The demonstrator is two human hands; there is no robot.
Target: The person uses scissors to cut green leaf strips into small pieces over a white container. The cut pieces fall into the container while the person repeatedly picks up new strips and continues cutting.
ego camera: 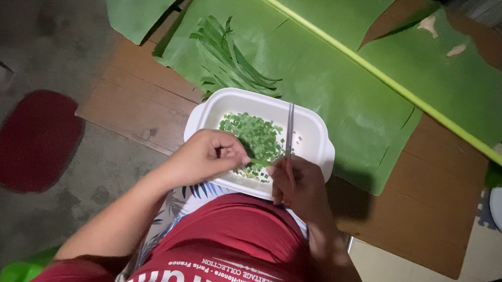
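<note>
Left grip (208, 154) pinches a green stalk (259, 161) | right grip (299, 184) clenched on scissors (289, 134) | both over white tub (322, 139) of cut greens (258, 137) | uncut bundle (230, 63) beyond on leaf (341, 88) | risk: blades look close to fingertips, could nick them.

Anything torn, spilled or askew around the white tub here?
The large green banana leaf is torn, with splits and small holes near its right edge. The chopped greens sit inside the white plastic tub; nothing looks spilled.
</note>
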